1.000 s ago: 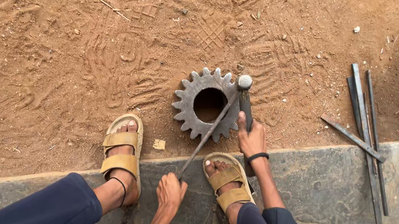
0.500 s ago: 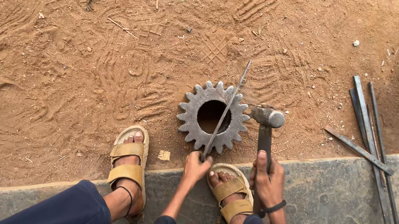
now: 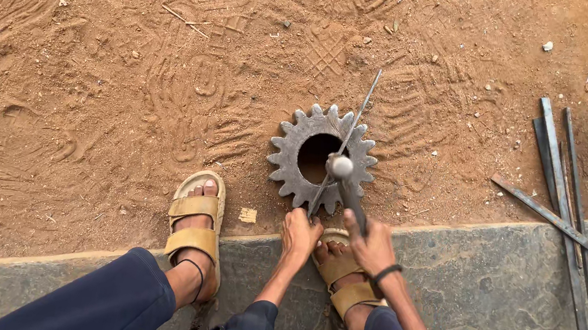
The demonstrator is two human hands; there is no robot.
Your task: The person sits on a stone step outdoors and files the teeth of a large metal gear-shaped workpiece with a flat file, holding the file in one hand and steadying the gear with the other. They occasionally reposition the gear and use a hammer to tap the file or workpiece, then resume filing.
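Down on the sandy ground (image 3: 90, 100), a toothed gear (image 3: 322, 159) lies flat just beyond the stone curb (image 3: 519, 293). Across it slants a thin rod (image 3: 343, 145), gripped at its near end by the left hand (image 3: 301, 234). Beside it, the right hand (image 3: 372, 248) wraps closed around a hammer (image 3: 346, 185), head over the gear. Metal bars (image 3: 562, 200) lie well apart.

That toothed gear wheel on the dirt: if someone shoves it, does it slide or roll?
The gear wheel lies flat on the sandy ground, so rolling or tipping seems unlikely. It looks like thick, rusty metal, probably heavy and rigid. Its teeth would likely dig into the loose dirt and resist sliding.
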